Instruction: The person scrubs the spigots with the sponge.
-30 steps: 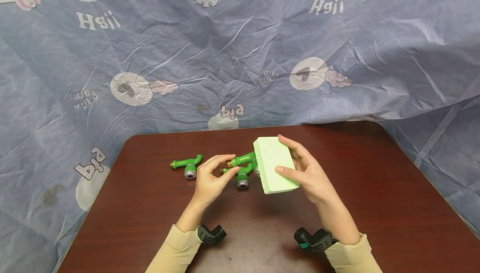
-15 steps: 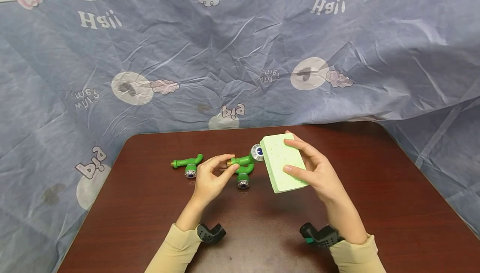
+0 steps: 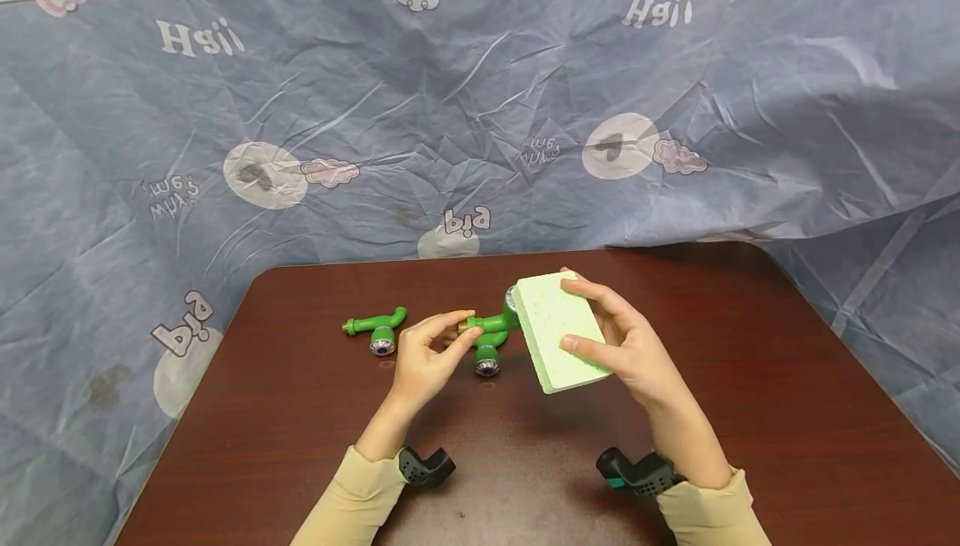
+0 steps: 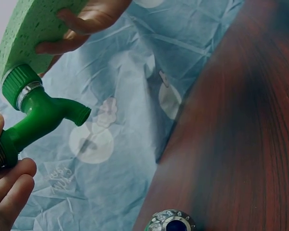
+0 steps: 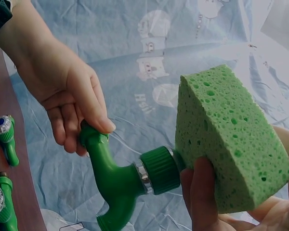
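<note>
My left hand pinches a green faucet by its threaded brass inlet end, holding it up over the table. In my right hand is a light green sponge, a thick porous block gripped between thumb and fingers. The sponge's face meets the end of the faucet's round knob in the right wrist view, where the faucet's spout points downward. From the head view, the sponge hides part of that knob. Behind the held faucet, a second green faucet lies on the table, partly covered by the left hand.
A third green faucet lies on the dark red-brown table, left of the left hand. A blue-grey printed cloth hangs behind the table's far edge. Black wrist devices sit at both cuffs.
The sponge moved right, uncovering the faucet's knob, then came back left over it. My left hand keeps its pinch on the faucet and has barely shifted.
</note>
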Motion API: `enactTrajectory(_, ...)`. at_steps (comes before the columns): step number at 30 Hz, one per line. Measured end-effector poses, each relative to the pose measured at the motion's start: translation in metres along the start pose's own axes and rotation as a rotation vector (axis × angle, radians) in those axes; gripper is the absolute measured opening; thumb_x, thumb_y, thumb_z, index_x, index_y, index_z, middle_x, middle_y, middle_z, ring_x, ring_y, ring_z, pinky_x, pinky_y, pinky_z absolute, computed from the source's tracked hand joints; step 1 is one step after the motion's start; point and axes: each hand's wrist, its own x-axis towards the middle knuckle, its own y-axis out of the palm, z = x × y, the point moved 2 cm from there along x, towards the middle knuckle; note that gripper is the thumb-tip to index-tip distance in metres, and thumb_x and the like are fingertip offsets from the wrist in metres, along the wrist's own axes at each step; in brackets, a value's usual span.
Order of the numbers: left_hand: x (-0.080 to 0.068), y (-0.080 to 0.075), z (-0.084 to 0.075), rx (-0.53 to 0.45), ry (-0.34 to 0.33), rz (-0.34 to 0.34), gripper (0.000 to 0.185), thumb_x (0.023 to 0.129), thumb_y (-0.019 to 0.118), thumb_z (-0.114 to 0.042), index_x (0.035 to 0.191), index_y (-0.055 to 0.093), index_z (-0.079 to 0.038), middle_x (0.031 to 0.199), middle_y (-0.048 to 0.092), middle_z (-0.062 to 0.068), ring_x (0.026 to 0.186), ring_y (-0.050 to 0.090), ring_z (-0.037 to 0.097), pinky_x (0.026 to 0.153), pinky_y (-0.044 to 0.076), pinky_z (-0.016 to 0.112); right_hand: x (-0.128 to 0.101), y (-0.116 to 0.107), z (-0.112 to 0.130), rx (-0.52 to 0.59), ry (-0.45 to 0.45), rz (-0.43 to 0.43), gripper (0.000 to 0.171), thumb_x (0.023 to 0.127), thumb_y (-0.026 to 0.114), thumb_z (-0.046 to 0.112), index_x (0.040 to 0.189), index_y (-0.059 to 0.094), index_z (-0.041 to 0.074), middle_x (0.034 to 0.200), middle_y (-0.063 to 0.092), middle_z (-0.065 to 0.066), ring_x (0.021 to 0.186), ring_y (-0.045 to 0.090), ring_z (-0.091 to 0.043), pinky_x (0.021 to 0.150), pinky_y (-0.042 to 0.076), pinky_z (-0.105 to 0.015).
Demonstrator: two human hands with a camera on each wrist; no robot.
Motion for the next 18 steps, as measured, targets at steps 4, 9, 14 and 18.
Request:
enactTrajectory(4,-0.001,0.001,0.002,-0.014,-0.004,-0.010,0.023,0.075,0.072,0.011,0.098,0.068,0.012,0.077,0.066,0.018,0.063,0.065,0.019,0.055,0.056,0.029,0.000,0.001,0.000,0.007,0.007,-0.009,0.061,0.080,0.060,-0.017,0.135,0.047,0.005,0.150,0.027,-0.010,0.099,0.057,-0.016,0.060,0.057,-0.031)
enactTrajectory(9,-0.003,0.002,0.009,-0.111,-0.077,-0.025,0.024,0.075,0.072,0.012,0.099,0.067,0.013,0.080,0.067,0.022,0.067,0.067,0.022,0.058,0.056,0.028,0.000,0.001,0.002,0.006,0.011,-0.012,0.061,0.080,0.060,-0.017,0.136,0.046,0.004,0.151,0.025,-0.010,0.100,0.058,-0.016,0.061,0.057,-0.031)
enactTrajectory(14,-0.004,0.002,0.012,-0.171,-0.113,-0.039,0.023,0.074,0.071,0.014,0.097,0.065,0.015,0.083,0.067,0.026,0.069,0.068,0.030,0.061,0.057,0.028,-0.001,0.000,0.003,0.010,0.006,-0.018,0.061,0.081,0.060,-0.017,0.136,0.046,0.005,0.151,0.025,-0.010,0.099,0.058,-0.016,0.061,0.057,-0.030)
enactTrajectory(18,-0.004,0.003,0.012,-0.159,-0.106,-0.048,0.023,0.074,0.071,0.014,0.096,0.065,0.016,0.080,0.067,0.026,0.068,0.068,0.024,0.060,0.057,0.026,-0.001,-0.002,0.004,0.022,-0.002,-0.017,0.062,0.081,0.058,-0.018,0.136,0.045,0.004,0.151,0.024,-0.011,0.096,0.059,-0.016,0.061,0.057,-0.030)
